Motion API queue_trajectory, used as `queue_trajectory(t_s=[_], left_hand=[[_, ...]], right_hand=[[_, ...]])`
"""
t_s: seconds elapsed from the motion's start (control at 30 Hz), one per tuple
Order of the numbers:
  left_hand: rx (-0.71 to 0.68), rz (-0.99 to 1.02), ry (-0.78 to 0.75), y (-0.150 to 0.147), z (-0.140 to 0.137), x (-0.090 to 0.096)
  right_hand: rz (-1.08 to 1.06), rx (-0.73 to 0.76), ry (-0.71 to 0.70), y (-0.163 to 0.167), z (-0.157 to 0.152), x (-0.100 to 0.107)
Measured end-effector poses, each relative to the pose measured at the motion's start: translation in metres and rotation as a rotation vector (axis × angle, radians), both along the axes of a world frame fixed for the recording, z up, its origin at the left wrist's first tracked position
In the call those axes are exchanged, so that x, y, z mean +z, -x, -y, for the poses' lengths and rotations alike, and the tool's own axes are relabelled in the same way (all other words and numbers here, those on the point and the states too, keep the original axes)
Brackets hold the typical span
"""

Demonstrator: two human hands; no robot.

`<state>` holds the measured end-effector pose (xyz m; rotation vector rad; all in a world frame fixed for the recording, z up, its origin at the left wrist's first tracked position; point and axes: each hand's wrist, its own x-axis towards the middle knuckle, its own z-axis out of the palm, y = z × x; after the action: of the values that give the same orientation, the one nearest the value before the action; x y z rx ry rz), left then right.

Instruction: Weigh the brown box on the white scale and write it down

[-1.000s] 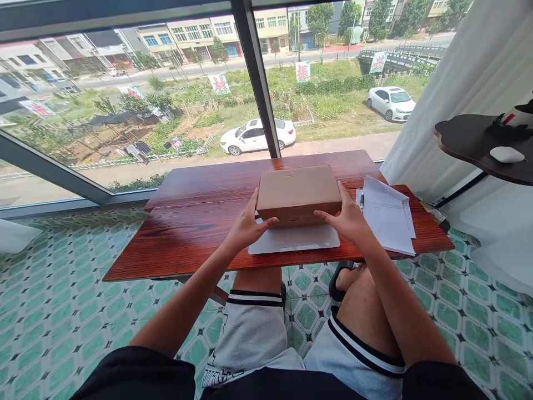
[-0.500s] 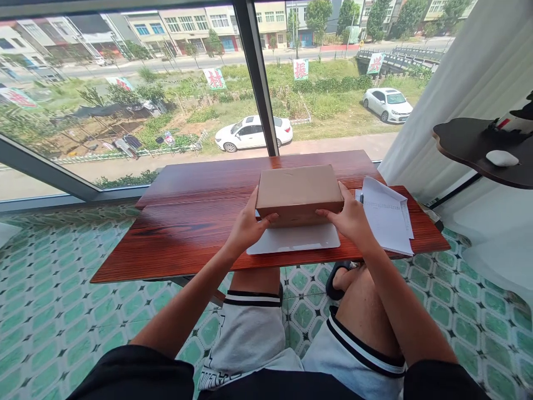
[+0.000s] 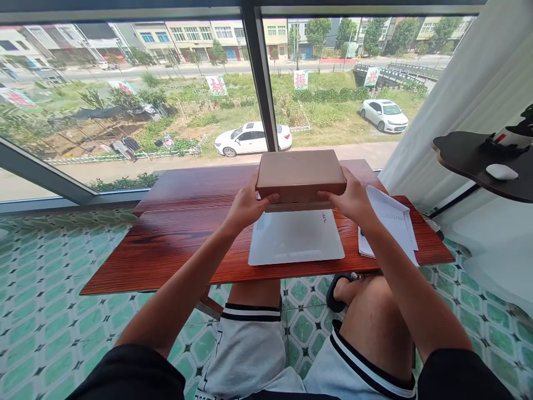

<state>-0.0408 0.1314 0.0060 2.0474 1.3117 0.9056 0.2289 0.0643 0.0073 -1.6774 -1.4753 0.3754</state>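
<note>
A closed brown cardboard box (image 3: 300,171) is gripped at both ends, above the far part of a closed silver laptop (image 3: 296,239). My left hand (image 3: 246,204) holds its left end, thumb along the near side. At the right end my right hand (image 3: 352,195) has the same kind of grip, its thumb also on the near side. Most fingers of both hands are hidden by the box. The laptop's near part lies uncovered on the reddish wooden table (image 3: 179,244), with small dark lettering near its right side.
Right of the laptop lie papers (image 3: 389,222), partly behind my right forearm. A dark wavy-edged shelf (image 3: 466,158) at the right carries a white rounded object (image 3: 502,171) and a pot. Windows with a dark frame (image 3: 261,83) stand behind the table; a white curtain (image 3: 441,105) hangs at right.
Both hands have raised the box and moved it away from me, showing more of the laptop's lid and its lettering. The view has tilted up slightly.
</note>
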Motion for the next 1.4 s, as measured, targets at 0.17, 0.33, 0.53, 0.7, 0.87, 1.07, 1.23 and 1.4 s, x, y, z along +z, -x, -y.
queue_trajectory(t_s=[0.17,0.33,0.53,0.7,0.87,1.07,1.23,1.4], left_hand=[[-0.078,0.124,-0.027,-0.005,-0.035,0.001],[-0.104,0.178,-0.005,-0.013,-0.067,-0.004],[-0.152,0.218,0.022,-0.022,-0.106,-0.017],[-0.164,0.23,0.038,-0.028,-0.134,-0.037],[-0.163,0.243,0.069,-0.029,-0.147,-0.055],[-0.152,0.243,0.091,-0.028,-0.152,-0.067],[-0.138,0.211,0.081,-0.028,-0.151,-0.07],[-0.124,0.139,0.072,-0.025,-0.149,-0.068]], right_hand=[[0.011,0.028,-0.089,-0.006,-0.033,0.005],[-0.009,0.051,-0.095,-0.013,-0.069,0.002],[-0.054,0.025,-0.075,-0.02,-0.107,-0.013],[-0.06,0.006,-0.068,-0.023,-0.132,-0.033],[-0.069,0.017,-0.084,-0.022,-0.141,-0.051],[-0.054,0.008,-0.057,-0.02,-0.143,-0.062],[-0.06,0.01,-0.07,-0.019,-0.144,-0.064],[-0.061,0.031,-0.052,-0.018,-0.141,-0.067]])
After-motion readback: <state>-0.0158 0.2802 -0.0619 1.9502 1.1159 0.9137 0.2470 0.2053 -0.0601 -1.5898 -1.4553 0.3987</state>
